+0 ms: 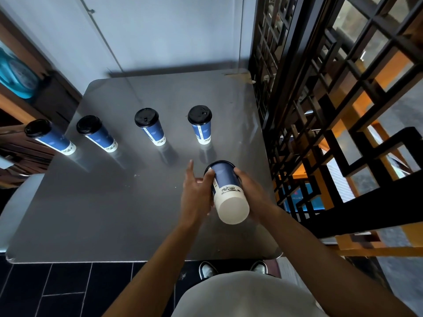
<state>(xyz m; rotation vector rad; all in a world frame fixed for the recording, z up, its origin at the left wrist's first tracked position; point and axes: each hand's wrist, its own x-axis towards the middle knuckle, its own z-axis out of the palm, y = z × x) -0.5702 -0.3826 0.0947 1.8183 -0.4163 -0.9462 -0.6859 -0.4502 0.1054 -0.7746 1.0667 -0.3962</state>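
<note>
Gripping the tilted cup point(227, 187) is the right hand point(250, 189), left hand point(194, 194) touching.

Blue cup point(225, 191) held tilted over worktop point(103, 202), base toward camera. Right hand point(250, 191) grips it, left hand point(194, 195) touches by the thumb. Four lidded cups point(150, 126) upright behind.
</note>
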